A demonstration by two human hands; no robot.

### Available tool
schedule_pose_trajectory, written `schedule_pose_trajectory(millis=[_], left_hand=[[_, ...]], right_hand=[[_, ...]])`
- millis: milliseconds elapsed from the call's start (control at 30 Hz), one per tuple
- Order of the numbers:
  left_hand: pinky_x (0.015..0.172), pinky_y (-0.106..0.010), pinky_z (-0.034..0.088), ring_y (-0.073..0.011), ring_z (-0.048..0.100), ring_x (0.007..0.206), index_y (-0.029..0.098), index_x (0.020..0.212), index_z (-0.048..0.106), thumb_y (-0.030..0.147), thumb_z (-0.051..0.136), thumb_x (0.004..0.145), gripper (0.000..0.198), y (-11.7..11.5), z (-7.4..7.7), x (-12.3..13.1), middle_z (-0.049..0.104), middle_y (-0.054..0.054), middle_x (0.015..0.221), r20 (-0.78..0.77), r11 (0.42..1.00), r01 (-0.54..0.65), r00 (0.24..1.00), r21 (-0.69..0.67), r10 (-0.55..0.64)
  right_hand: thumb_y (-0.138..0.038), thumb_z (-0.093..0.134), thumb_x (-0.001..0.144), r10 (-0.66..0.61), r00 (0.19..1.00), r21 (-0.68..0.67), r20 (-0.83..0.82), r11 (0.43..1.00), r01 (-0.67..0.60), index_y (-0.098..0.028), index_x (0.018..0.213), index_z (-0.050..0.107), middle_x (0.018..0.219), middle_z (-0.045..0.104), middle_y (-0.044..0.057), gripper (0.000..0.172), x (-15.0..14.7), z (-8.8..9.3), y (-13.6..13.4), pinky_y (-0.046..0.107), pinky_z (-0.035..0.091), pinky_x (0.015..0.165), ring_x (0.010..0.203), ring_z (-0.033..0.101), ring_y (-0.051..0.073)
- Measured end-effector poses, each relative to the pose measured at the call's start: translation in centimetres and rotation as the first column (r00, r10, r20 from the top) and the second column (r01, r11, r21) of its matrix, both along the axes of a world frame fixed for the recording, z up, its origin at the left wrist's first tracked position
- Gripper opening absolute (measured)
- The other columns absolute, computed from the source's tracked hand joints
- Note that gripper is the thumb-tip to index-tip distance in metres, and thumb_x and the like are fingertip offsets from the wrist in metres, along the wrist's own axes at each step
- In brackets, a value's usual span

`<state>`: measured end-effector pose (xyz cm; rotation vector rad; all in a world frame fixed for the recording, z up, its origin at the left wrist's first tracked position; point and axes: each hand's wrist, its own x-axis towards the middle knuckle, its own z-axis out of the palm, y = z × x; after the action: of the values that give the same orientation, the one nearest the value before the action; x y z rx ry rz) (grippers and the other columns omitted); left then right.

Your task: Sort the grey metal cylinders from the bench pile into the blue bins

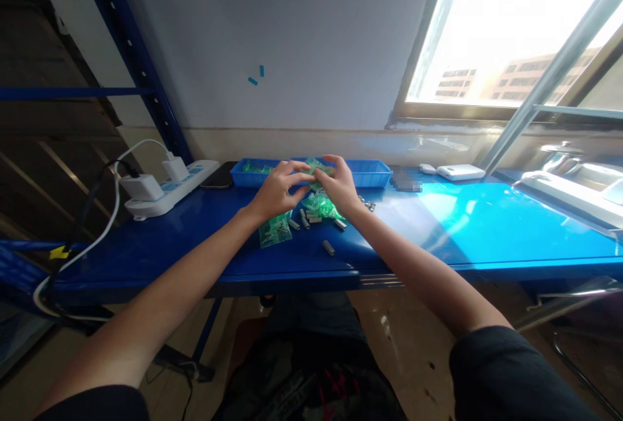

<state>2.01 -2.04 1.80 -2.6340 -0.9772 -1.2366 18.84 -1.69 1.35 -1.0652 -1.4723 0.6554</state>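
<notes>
A small clear-green plastic bag (317,164) is held up between my two hands, over the front of a long blue tray (372,173). My right hand (342,186) pinches it between thumb and fingers. From the other side, the curved fingers of my left hand (277,192) grip its edge. Below them lies a heap of green bags (325,205). Another filled green bag (275,231) rests under my left wrist. Several short metal cylinders (305,220) are scattered beside the heap, and one metal cylinder (328,248) lies closer to the table's front edge.
At left stands a white power strip (195,180) with plugged-in chargers and cables, next to a dark phone (217,176). A white box-shaped device (461,172) sits at the back right. The blue table (165,246) meets a wall with a window (487,38).
</notes>
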Motion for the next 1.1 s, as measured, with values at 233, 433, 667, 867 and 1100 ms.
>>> schedule_pose_trajectory(millis=[233,433,667,867,1100], left_hand=[[0.081,-0.030,0.052,-0.0215,0.062,0.103,0.019,0.124,0.056,0.043,0.061,0.082,0.048,0.7,0.5,-0.9,0.064,-0.010,0.118,0.335,0.961,0.054,0.941,-0.272,0.042],[0.081,-0.031,0.051,-0.0189,0.064,0.087,0.018,0.102,0.068,0.044,0.052,0.089,0.033,1.6,3.6,-3.3,0.070,-0.006,0.098,0.306,0.980,-0.200,0.932,-0.023,0.197],[0.099,-0.044,0.042,-0.0331,0.051,0.116,0.020,0.117,0.063,0.047,0.059,0.081,0.046,4.7,2.6,-6.5,0.062,-0.012,0.118,-0.100,0.865,-0.494,0.859,0.090,0.502],[0.081,-0.035,0.049,-0.0298,0.065,0.096,0.021,0.108,0.067,0.063,0.049,0.080,0.053,3.9,-1.8,-5.0,0.070,-0.011,0.105,-0.442,0.792,-0.531,0.814,-0.302,0.377],[0.074,-0.029,0.049,-0.0246,0.066,0.090,0.016,0.096,0.067,0.043,0.062,0.075,0.034,4.7,-1.6,-5.0,0.072,-0.010,0.099,-0.313,0.712,-0.488,0.872,-0.505,0.375]], right_hand=[[-0.028,0.053,0.087,-0.061,0.921,0.307,0.385,0.949,-0.065,-0.021,0.102,0.060,0.091,0.070,0.001,0.018,0.6,0.7,-1.2,0.026,0.049,0.075,0.081,0.064,0.015],[-0.029,0.053,0.087,-0.037,0.915,0.312,0.401,0.945,-0.099,-0.020,0.117,0.055,0.096,0.070,0.004,0.031,0.4,0.8,-1.4,0.027,0.049,0.079,0.087,0.065,0.016],[-0.033,0.053,0.089,-0.141,0.851,0.299,0.506,0.954,-0.020,-0.017,0.112,0.059,0.092,0.067,0.005,0.029,1.6,0.5,-0.2,0.028,0.047,0.076,0.085,0.062,0.017],[-0.033,0.056,0.089,-0.037,0.713,0.196,0.700,0.970,-0.141,-0.016,0.110,0.063,0.091,0.069,0.005,0.028,1.1,0.4,-0.8,0.028,0.043,0.079,0.089,0.062,0.019],[-0.030,0.058,0.089,0.023,0.670,0.163,0.742,0.963,-0.214,-0.015,0.111,0.064,0.092,0.069,0.006,0.028,0.9,0.0,-0.8,0.029,0.041,0.081,0.092,0.062,0.021]])
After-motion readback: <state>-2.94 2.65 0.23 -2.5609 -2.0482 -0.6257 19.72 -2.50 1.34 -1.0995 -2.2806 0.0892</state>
